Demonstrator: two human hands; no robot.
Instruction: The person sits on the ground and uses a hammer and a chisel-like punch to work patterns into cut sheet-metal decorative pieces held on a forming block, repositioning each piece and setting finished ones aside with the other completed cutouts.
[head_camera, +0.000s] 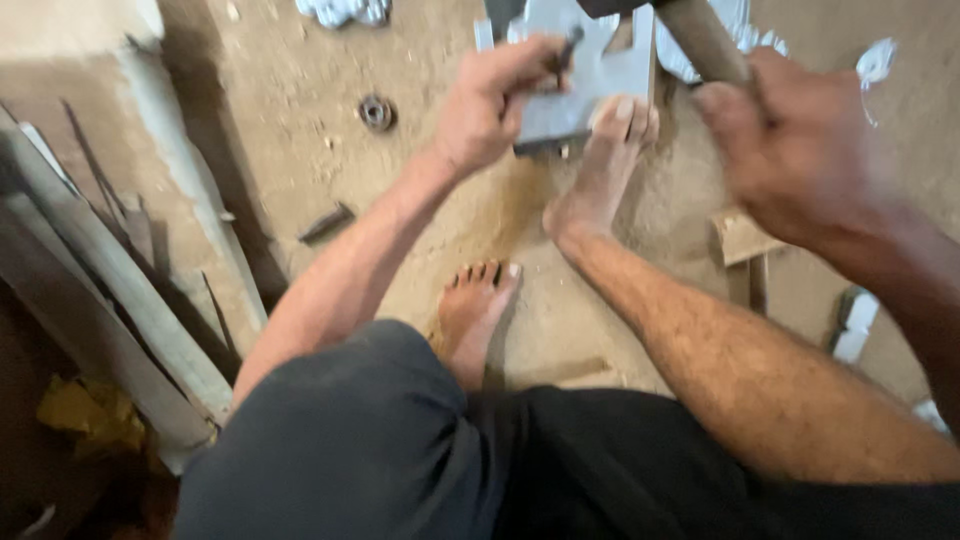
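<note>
- Two bare hands work at the top of the head view, above a sandy dirt floor (300, 120).
- Left hand (490, 105): fingers curled shut around a thin dark metal rod (566, 52), a punch or a chisel, I cannot tell which. Rod stands tilted, its lower end against a flat grey sheet-metal piece (590, 75).
- Right hand (800, 150): closed in a fist around a brown wooden handle (700, 38). Hand is blurred. Handle runs up and left out of the picture; its head is cut off by the top edge.
- Grey sheet-metal piece lies on the floor at top centre. The toes of one bare foot (600, 170) rest on its lower edge.
- Other bare foot (472, 310) rests flat on the dirt, nearer the person, well apart from the sheet.
- Small round metal ring (376, 112) lies on the floor left of the left hand.
- Short dark metal bar (326, 223) lies below the ring.
- Several long grey planks (120, 290) lean along the left edge.
- Person wears dark grey shorts (400, 450).
</note>
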